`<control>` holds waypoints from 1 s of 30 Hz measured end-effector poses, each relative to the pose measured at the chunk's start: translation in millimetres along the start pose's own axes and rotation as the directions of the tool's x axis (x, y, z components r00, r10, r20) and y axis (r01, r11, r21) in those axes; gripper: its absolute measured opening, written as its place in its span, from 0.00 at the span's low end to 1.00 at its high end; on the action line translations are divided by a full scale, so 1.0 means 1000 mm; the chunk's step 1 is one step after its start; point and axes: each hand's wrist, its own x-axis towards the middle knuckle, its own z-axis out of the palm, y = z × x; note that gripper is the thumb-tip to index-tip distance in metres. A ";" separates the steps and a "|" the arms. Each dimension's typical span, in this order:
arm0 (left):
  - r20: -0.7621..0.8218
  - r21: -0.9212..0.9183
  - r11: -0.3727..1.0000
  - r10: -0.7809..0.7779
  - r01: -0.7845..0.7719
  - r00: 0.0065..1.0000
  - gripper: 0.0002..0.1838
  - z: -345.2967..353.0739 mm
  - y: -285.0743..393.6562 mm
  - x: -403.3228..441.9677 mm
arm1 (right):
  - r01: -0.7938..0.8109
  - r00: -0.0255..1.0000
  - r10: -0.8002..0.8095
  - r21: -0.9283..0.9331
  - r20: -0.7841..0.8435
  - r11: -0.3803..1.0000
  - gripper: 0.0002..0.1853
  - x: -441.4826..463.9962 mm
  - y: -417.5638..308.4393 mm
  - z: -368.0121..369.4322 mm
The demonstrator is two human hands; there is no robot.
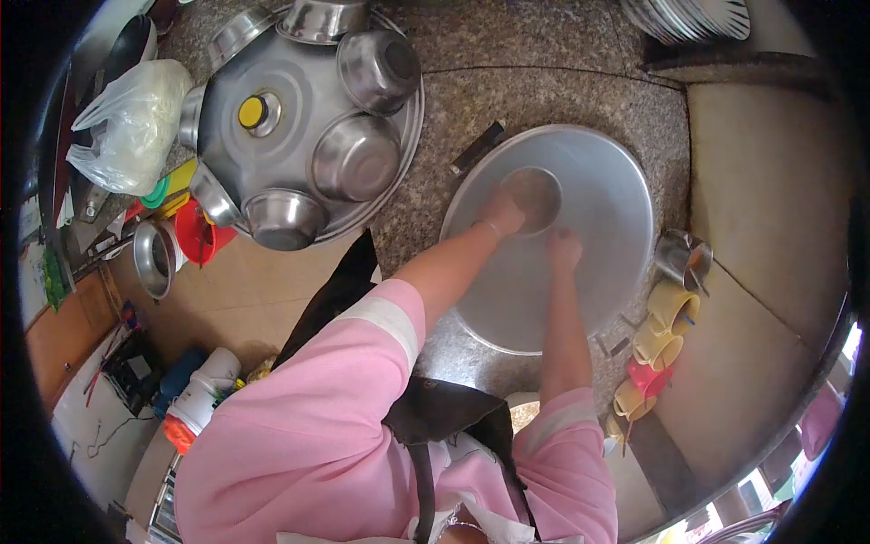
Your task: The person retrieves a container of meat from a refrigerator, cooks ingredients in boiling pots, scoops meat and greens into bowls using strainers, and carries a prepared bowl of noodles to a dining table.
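Note:
A wide round metal tray lies on the granite counter. On its upper part is a small round metal bowl. My left hand, with a bracelet at the wrist, grips the bowl at its left side, its fingertips partly blurred. Just below and right of the bowl, my right hand is closed over the tray; whatever its fingers hold is too small to tell.
Several metal bowls surround a domed lid at the upper left, beside a plastic bag. Yellow cups and a metal cup line the tray's right side. Plates stand at the top right. A dark strip touches the tray's edge.

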 end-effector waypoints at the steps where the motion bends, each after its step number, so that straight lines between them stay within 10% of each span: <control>1: 0.001 0.000 1.000 -0.001 0.001 1.000 0.39 0.013 -0.010 0.009 | -0.035 0.998 0.033 0.022 0.051 0.999 0.16 0.001 0.001 -0.001; 7: -0.084 0.148 0.951 0.287 -0.272 0.954 0.35 -0.025 0.062 -0.062 | 0.075 0.989 -0.105 -0.268 -0.101 0.960 0.18 -0.001 0.009 0.001; 11: 0.033 -0.206 0.973 0.116 -0.107 0.993 0.33 -0.012 0.107 -0.133 | -0.075 0.993 0.061 -0.145 -0.099 0.987 0.15 -0.019 -0.015 -0.031; 13: -0.079 -0.049 0.888 0.453 -0.457 0.888 0.28 -0.015 0.112 -0.185 | -0.066 0.997 0.066 0.005 -0.044 0.998 0.15 -0.024 -0.013 -0.044; 16: 0.165 -0.049 0.744 0.664 -0.666 0.730 0.25 -0.041 0.098 -0.232 | -0.064 0.998 0.060 0.247 0.023 0.967 0.15 -0.043 -0.019 -0.069; 18: 0.555 -0.406 0.775 0.630 -0.484 0.544 0.25 -0.095 0.094 -0.271 | -0.111 0.994 0.099 0.479 0.050 0.871 0.15 -0.078 -0.031 -0.102; 20: 0.717 -0.358 0.800 0.566 -0.482 0.406 0.26 -0.148 0.079 -0.285 | -0.154 0.987 0.138 0.694 0.080 0.704 0.15 -0.126 -0.043 -0.134; 25: 0.651 -0.100 0.832 0.470 -0.546 0.596 0.22 -0.299 0.030 -0.305 | -0.008 0.994 0.102 0.881 -0.046 0.473 0.19 -0.254 -0.061 -0.175; 30: 0.080 0.215 0.813 0.538 -0.541 0.839 0.17 -0.425 0.000 -0.301 | -0.020 0.996 0.087 0.967 -0.002 0.256 0.18 -0.374 -0.100 -0.136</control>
